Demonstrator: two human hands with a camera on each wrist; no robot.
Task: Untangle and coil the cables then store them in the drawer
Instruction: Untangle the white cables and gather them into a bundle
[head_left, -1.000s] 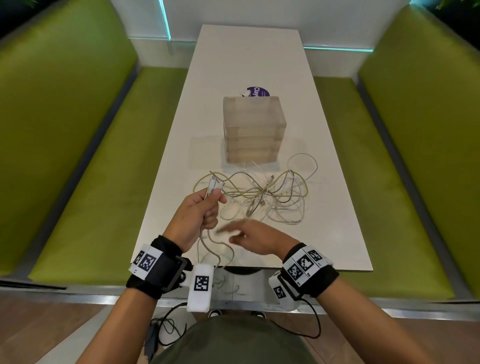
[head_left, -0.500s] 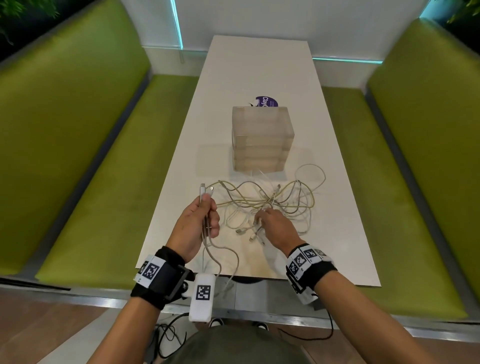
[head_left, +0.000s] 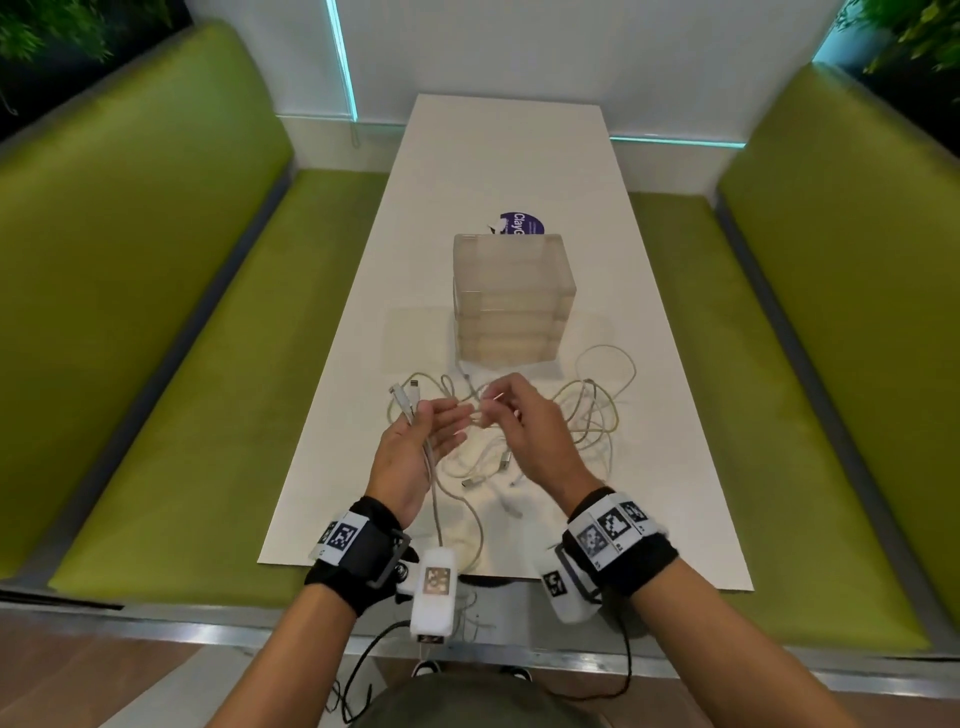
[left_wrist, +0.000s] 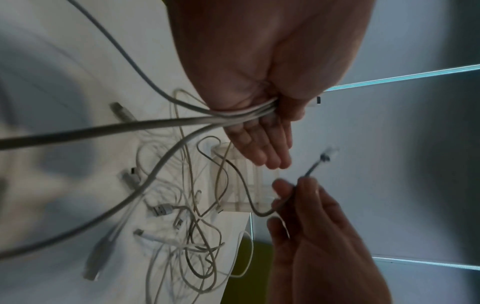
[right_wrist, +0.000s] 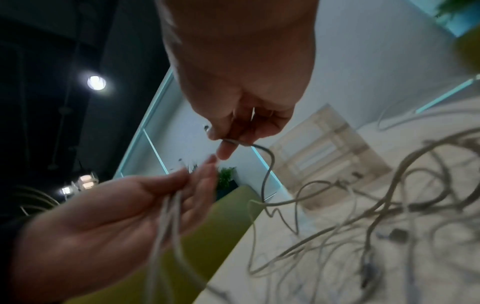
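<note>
While the left hand (head_left: 415, 447) pins a small bundle of cable ends under its thumb with the fingers spread flat, the right hand (head_left: 524, 431) pinches another cable end (left_wrist: 315, 164) just beyond the left fingertips (left_wrist: 272, 158), its plug pointing toward that palm. The strand trails from the right hand back and down into the tangled cables (head_left: 582, 415) lying on the white bench (head_left: 498, 156), directly ahead of and below both hands. Behind the tangle stands the translucent drawer unit (head_left: 511, 296), all drawers apparently closed, so the right hand seems nearer both the knot and the storage.
</note>
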